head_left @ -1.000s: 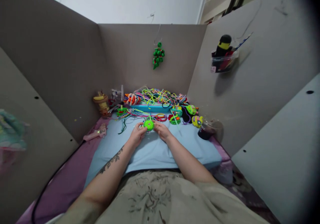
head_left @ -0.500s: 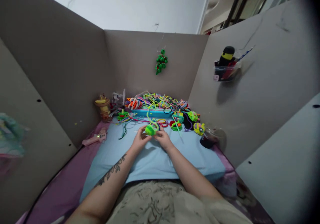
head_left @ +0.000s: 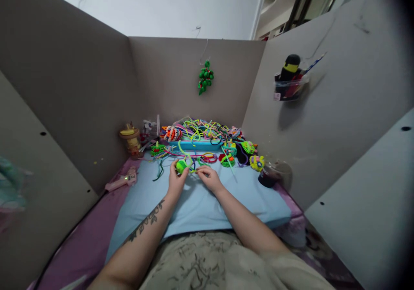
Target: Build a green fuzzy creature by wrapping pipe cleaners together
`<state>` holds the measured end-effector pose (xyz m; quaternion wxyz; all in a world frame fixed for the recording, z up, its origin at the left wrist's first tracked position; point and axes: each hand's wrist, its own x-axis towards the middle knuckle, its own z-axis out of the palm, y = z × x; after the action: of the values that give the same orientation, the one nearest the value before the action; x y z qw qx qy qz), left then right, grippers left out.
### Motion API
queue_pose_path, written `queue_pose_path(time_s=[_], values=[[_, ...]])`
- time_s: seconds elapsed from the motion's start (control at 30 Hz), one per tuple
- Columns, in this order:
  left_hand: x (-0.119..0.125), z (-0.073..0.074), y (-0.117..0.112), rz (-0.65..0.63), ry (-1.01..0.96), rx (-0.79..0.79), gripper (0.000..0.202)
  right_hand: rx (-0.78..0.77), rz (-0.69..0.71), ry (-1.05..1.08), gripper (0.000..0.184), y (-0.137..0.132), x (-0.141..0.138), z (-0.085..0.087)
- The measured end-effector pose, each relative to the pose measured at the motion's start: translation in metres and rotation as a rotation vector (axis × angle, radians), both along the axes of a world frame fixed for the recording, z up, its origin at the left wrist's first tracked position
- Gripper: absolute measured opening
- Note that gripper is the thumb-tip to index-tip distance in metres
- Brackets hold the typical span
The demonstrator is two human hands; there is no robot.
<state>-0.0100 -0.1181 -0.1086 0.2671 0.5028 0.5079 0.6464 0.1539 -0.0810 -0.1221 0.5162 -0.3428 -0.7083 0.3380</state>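
My left hand (head_left: 177,180) is closed around a bright green pipe-cleaner ball (head_left: 181,166), held just above the blue cloth. A light green stem sticks up from the ball, and a bit of dark blue shows on its right side. To the right, my right hand (head_left: 209,178) has thumb and fingers pinched together at the end of a thin yellow-green pipe cleaner (head_left: 193,171) that runs toward the ball. Whether that strand is fixed to the ball I cannot tell. Loops of coloured pipe cleaner (head_left: 208,157) lie just beyond my hands.
A blue tray (head_left: 197,145) heaped with pipe cleaners stands at the back. A pink glue gun (head_left: 123,180) rests at left near a lidded cup (head_left: 131,140). At right are a yellow pipe-cleaner piece (head_left: 257,163) and a dark container (head_left: 269,176). Grey panels enclose the table.
My hands have moved apart. The left has carried the green ball slightly left, while the right has drawn away from it and now pinches a yellow-green strand. The view has shifted a little.
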Motion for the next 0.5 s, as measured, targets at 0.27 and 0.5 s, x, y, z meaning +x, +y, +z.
queue_pose_path(time_s=[0.27,0.5], values=[[-0.007,-0.004,0.004,0.111,0.004,-0.031,0.043,-0.039,-0.026,-0.031,0.022,0.010,0.003,-0.005],[-0.007,-0.005,0.007,0.082,0.039,-0.029,0.045,-0.117,-0.031,-0.037,0.026,0.023,0.003,-0.009]])
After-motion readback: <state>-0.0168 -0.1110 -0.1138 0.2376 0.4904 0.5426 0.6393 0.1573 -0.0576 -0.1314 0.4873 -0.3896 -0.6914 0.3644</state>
